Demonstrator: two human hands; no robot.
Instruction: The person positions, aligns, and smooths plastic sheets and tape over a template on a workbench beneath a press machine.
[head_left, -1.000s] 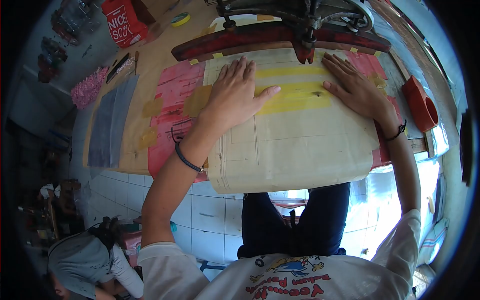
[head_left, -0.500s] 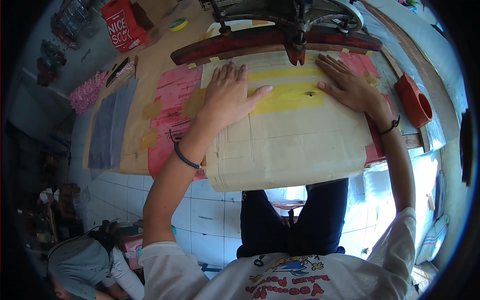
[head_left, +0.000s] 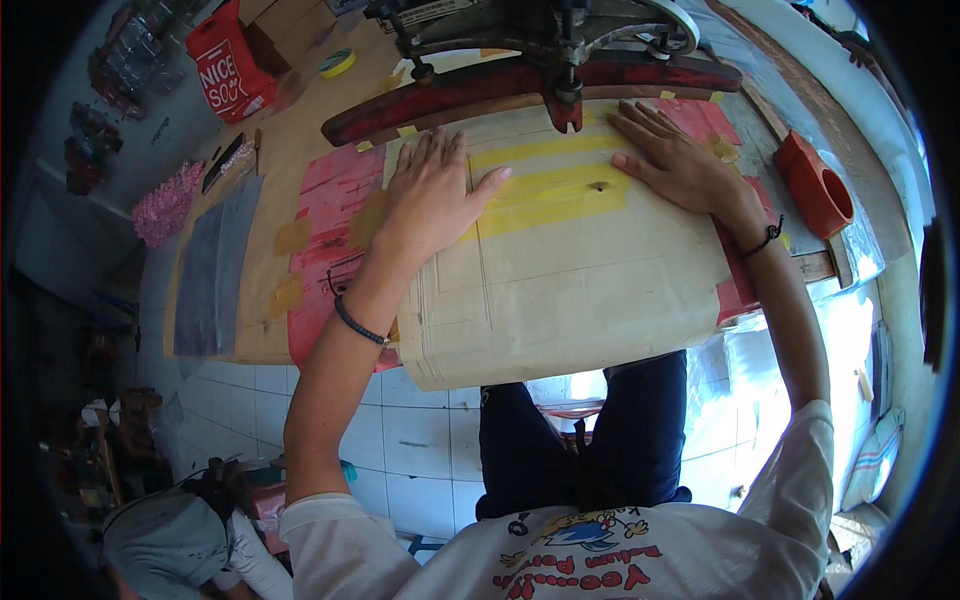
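A large cream sheet (head_left: 570, 290) with ruled lines and yellow tape (head_left: 560, 195) lies over the table and curls down past its front edge. My left hand (head_left: 430, 190) rests flat on the sheet's left part, fingers stretched out and thumb spread toward the middle. On the right side, my right hand (head_left: 680, 160) also lies flat, its fingers pointing up to the red clamp bar (head_left: 450, 95). The bar stretches across the sheet's far edge, in front of both hands. Neither hand holds anything.
Red sheeting (head_left: 325, 220) is taped to the table on the left. A grey-blue sheet (head_left: 215, 270) lies farther left. An orange-red hollow block (head_left: 815, 185) sits at the right. A tape roll (head_left: 338, 63) and red bag (head_left: 230, 75) are behind. Another person (head_left: 170, 540) is at lower left.
The whole view has shifted slightly, so the table and clamp bar appear a little farther left. Both hands stay flat on the sheet in about the same places.
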